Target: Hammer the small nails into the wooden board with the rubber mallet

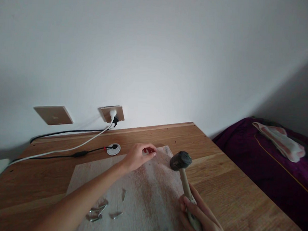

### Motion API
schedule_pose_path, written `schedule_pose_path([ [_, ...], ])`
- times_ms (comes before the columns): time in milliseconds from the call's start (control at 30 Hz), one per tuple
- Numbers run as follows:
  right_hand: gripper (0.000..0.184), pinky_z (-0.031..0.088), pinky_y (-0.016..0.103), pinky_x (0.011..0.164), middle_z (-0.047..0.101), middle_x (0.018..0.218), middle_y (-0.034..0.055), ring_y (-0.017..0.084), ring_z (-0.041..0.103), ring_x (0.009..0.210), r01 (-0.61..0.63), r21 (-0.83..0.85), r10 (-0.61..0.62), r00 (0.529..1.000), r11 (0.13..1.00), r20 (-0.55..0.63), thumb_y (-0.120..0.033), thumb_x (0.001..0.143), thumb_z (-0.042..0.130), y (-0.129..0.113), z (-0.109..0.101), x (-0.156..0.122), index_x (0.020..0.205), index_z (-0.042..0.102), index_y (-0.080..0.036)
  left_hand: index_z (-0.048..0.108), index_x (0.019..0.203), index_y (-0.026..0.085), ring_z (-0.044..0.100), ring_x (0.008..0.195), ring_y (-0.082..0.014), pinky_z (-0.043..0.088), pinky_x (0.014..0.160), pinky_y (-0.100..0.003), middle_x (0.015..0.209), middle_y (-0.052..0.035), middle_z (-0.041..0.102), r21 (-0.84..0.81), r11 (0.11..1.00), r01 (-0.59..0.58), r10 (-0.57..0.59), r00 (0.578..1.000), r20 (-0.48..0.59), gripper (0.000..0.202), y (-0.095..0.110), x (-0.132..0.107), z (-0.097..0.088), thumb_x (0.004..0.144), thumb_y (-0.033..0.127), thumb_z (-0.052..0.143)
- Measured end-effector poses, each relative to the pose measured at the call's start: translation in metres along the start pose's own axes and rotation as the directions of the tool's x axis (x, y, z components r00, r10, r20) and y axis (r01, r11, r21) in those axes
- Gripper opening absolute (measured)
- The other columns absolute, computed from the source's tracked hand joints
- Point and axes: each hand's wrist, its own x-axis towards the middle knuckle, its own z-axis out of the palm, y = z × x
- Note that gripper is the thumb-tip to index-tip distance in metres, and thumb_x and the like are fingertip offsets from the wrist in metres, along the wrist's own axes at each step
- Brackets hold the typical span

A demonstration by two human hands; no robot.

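My right hand [199, 213] is wrapped round the pale handle of a mallet [181, 161] with a dark, blocky head. The head is raised near the right edge of a worn, whitish board [140, 196] on the wooden desk. Over the far part of that board is my left hand [139, 155], thumb and fingertips brought together in a pinch. Whatever lies between those fingertips is too small to make out. Several slim, shiny metal pieces [96, 211] lie on the board below my left forearm. Another one [124, 195] rests a little apart from them.
At the back, a white plug sits in a wall socket [113, 114], beside a blank wall plate [54, 115]. White and black cables [81, 154] run across the desk [242, 194], one into a round grommet [113, 149]. Right of the desk, a cloth [280, 141] lies on purple fabric [244, 146].
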Motion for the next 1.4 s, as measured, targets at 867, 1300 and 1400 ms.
schedule_pose_path([
  [867,0.045,0.059,0.033,0.079,0.072,0.072,-0.0014,0.022,0.072,0.067,0.299,-0.85,-0.345,0.927,0.435,0.149,-0.057,0.097,0.059,-0.032,-0.043,0.001,0.128,0.068,-0.025,0.067,0.079,0.018,0.069,0.086,-0.0193,0.05,0.081,-0.03,0.087,-0.0025,0.072,0.273,0.925,-0.264,0.216,0.957,0.193,0.017,0.0,-0.004,0.017,0.089,0.005,0.072],
  [1300,0.061,0.026,0.013,0.033,0.057,0.068,-0.011,0.001,0.038,0.03,0.22,-0.815,-0.212,0.97,0.536,0.122,-0.064,0.1,0.046,-0.045,0.001,-0.013,0.147,0.042,-0.025,0.05,0.131,0.023,0.07,0.076,-0.0168,0.054,0.074,-0.029,0.086,0.0013,0.075,0.006,1.0,-0.008,0.007,0.992,0.123,0.054,-0.003,-0.004,0.023,0.083,0.012,0.072],
  [1400,0.06,0.025,0.013,0.031,0.059,0.068,-0.0097,0.001,0.038,0.03,0.21,-0.824,-0.213,0.971,0.527,0.111,-0.061,0.1,0.046,-0.038,-0.001,-0.008,0.148,0.044,-0.024,0.048,0.133,0.024,0.068,0.071,-0.0155,0.052,0.071,-0.028,0.084,0.0022,0.074,-0.012,1.0,0.003,-0.002,0.993,0.116,0.06,-0.003,-0.004,0.024,0.081,0.009,0.072],
])
